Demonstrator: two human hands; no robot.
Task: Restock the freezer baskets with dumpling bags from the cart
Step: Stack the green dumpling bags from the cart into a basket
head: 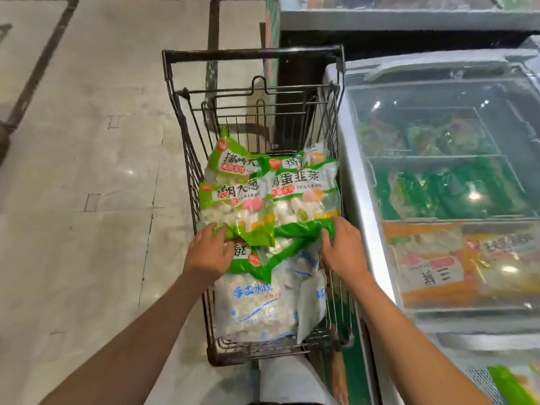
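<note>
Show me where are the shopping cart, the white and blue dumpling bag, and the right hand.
shopping cart [254,55]: head view, far top rail.
white and blue dumpling bag [254,311]: head view, bag front.
right hand [343,247]: head view, back of hand.

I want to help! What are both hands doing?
Left hand: grips the near edge of a green plastic dumpling bag.
Right hand: grips another green dumpling bag.

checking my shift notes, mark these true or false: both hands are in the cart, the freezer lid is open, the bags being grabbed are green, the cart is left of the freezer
1. Both hands are in the cart: true. The left hand and right hand reach into the cart.
2. The freezer lid is open: false. The glass lid covers the freezer.
3. The bags being grabbed are green: true. Each hand takes a green dumpling bag.
4. The cart is left of the freezer: true.
5. The cart holds only green bags: false. White bags lie nearer.
</note>
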